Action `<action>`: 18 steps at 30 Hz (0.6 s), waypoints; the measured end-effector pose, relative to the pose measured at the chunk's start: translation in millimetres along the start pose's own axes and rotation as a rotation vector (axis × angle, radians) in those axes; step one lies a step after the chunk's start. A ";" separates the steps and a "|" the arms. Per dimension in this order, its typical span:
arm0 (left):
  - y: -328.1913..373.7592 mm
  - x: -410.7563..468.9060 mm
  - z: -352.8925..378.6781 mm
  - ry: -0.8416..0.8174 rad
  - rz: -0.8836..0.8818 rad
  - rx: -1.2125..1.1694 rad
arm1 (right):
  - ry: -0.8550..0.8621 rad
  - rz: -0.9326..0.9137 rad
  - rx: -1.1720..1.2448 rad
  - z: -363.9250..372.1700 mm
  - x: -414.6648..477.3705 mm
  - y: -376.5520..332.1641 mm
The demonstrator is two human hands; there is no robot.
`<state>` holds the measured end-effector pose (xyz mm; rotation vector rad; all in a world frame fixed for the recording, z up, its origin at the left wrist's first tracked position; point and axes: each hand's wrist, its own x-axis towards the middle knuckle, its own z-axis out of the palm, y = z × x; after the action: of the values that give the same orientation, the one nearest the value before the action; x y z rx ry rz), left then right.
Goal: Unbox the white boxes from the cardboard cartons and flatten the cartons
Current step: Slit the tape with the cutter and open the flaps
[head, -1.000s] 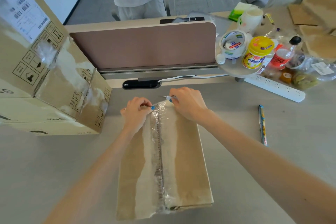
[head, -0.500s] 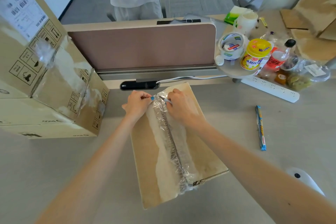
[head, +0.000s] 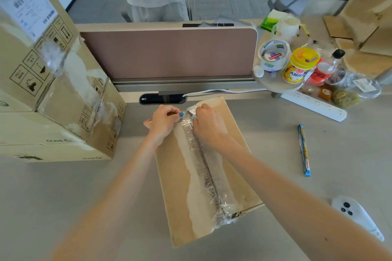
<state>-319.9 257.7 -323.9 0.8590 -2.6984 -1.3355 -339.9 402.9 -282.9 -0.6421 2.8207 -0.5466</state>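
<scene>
Fingers (head: 179, 115) of the left hand (head: 163, 123) curl tight and pinch the edge of the tape (head: 204, 171) at the carton's (head: 231, 152) 12 o'clock end. The right hand (head: 210, 127) sits just across the seam, fingers curled down onto the same tape end, seemingly pinching it too. Both are narrow holds; nothing else is in either hand.

Carton: lies flat on the desk (head: 297, 197) dead ahead, long axis running from 11 to 5 o'clock. Clear tape runs the full seam and wraps over the 5 o'clock end, wrinkled.

Handling, as a judgement:
- Carton looks light and fairly stiff, likely to slide on the smooth desk unless one hand pins it.
- Tape is thin, stretchy and sticky. It will likely shred or lift the paper face, as pale torn patches beside the seam suggest.
- Best hold: the lifted tape end at 12 o'clock, drawn low along the seam towards 5.

Containers:
- Carton is sealed, contents hidden; cannot tell if a white box is inside.
- Big cartons (head: 53, 101) at 9 o'clock: stacked, taped, contents unseen.
- At 2 o'clock a tape roll (head: 273, 56) stands beside a lidded yellow tub (head: 301, 68).
</scene>
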 end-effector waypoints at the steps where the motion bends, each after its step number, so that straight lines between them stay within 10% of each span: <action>1: 0.3 -0.7 0.7 0.016 0.000 0.012 | -0.010 -0.002 -0.006 -0.7 0.9 -0.9; 18: -14.5 -20.6 14.6 0.281 0.333 0.143 | -0.076 0.012 -0.011 -8.8 -56.4 2.3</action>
<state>-299.2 271.2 -339.3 0.5234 -2.5887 -0.8925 -293.1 433.0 -269.7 -0.6337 2.7570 -0.4942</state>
